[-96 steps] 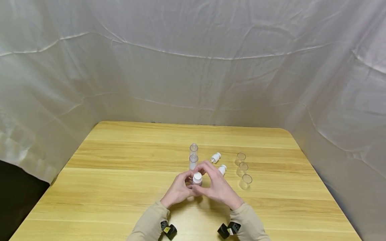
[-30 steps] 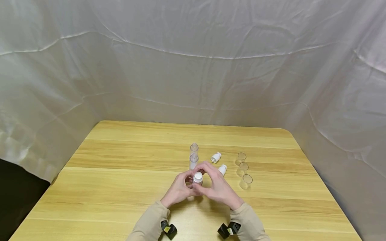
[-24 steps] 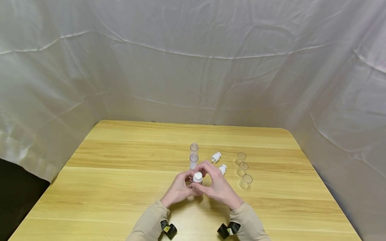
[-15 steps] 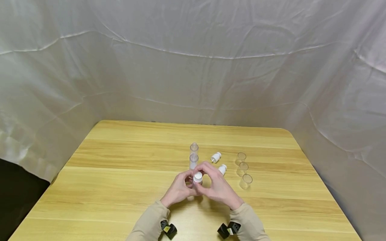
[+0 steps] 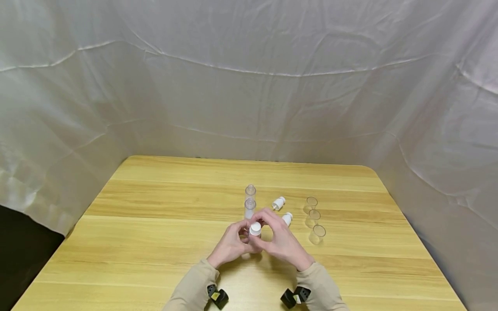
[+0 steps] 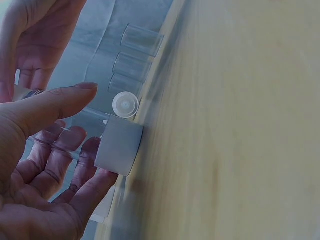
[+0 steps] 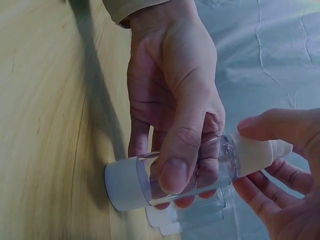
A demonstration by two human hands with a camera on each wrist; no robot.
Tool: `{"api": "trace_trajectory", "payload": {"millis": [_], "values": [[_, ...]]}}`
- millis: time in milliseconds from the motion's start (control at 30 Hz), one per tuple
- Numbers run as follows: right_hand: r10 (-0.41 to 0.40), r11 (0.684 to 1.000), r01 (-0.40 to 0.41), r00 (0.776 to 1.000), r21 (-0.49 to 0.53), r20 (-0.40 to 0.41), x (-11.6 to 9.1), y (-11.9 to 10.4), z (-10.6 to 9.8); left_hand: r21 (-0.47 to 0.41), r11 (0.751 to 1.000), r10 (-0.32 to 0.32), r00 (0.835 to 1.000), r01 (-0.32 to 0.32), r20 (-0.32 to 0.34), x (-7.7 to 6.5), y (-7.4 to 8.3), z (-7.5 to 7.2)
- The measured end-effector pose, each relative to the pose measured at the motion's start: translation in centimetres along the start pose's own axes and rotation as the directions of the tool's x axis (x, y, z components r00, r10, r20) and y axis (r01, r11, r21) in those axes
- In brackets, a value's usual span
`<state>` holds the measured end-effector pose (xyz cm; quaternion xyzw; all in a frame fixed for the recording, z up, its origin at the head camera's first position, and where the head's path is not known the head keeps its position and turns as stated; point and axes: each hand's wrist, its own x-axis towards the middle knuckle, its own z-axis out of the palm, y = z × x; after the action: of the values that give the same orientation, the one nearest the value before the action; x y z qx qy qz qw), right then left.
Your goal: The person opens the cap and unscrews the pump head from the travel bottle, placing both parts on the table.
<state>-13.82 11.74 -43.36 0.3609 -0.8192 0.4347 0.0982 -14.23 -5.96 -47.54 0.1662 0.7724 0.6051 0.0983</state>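
A clear pump bottle with a white base [image 7: 125, 185] stands upright between my hands, its base at or very near the tabletop. My left hand [image 5: 228, 244] holds the clear body, thumb on one side and fingers on the other, as both wrist views show. Around the white pump head [image 7: 252, 152] on top, the thumb and fingers of my right hand [image 5: 283, 242] close in a pinch. In the head view only the white top and a little of the body show; the hands cover the rest.
Behind the hands stand two clear bottle bodies [image 5: 250, 208] in line. Two white pump heads, a farther one [image 5: 279, 203] and a nearer one [image 5: 287, 218], lie right of them. Farther right, three clear caps [image 5: 317, 234] form a row. A grey curtain [image 5: 249, 108] surrounds the wooden table [image 5: 155, 242].
My right thumb and fingers have shifted slightly around the pump head, the thumb dipping lower and coming back up. The left hand, the bottle and the other parts have stayed in place.
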Motion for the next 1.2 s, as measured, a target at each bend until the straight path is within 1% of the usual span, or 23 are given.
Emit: {"api": "trace_trajectory", "payload": {"millis": [133, 233, 467, 567, 733, 933, 1033, 1200], "values": [[-0.025, 1.000, 0.025, 1.000, -0.003, 0.015, 0.00, -0.01, -0.06, -0.002, 1.000, -0.003, 1.000, 0.003, 0.001, 0.03, -0.01, 0.09], [-0.026, 1.000, 0.026, 1.000, -0.012, 0.010, -0.04, 0.02, -0.09, 0.006, 1.000, 0.001, 1.000, -0.001, 0.000, -0.01, 0.03, 0.09], [-0.003, 1.000, 0.003, 1.000, -0.007, -0.015, 0.00, 0.10, -0.09, 0.012, 1.000, -0.015, 1.000, 0.015, -0.006, -0.04, 0.14, 0.09], [-0.004, 1.000, 0.004, 1.000, -0.002, -0.007, 0.00, 0.06, -0.11, -0.001, 1.000, -0.019, 1.000, 0.019, -0.004, -0.07, 0.17, 0.09], [-0.016, 1.000, 0.016, 1.000, 0.001, 0.011, -0.06, 0.00, -0.15, 0.003, 1.000, -0.009, 1.000, 0.009, -0.004, -0.06, 0.07, 0.11], [-0.006, 1.000, 0.006, 1.000, -0.007, -0.006, -0.06, 0.01, -0.19, 0.020, 1.000, -0.016, 1.000, 0.016, -0.007, -0.07, 0.09, 0.04], [0.005, 1.000, -0.005, 1.000, -0.006, -0.014, -0.04, 0.09, -0.18, 0.004, 1.000, -0.026, 1.000, 0.026, -0.008, -0.10, 0.20, 0.05], [-0.002, 1.000, 0.002, 1.000, 0.011, 0.003, -0.06, 0.15, -0.19, -0.008, 1.000, -0.022, 1.000, 0.022, -0.005, -0.06, 0.10, 0.08]]}}
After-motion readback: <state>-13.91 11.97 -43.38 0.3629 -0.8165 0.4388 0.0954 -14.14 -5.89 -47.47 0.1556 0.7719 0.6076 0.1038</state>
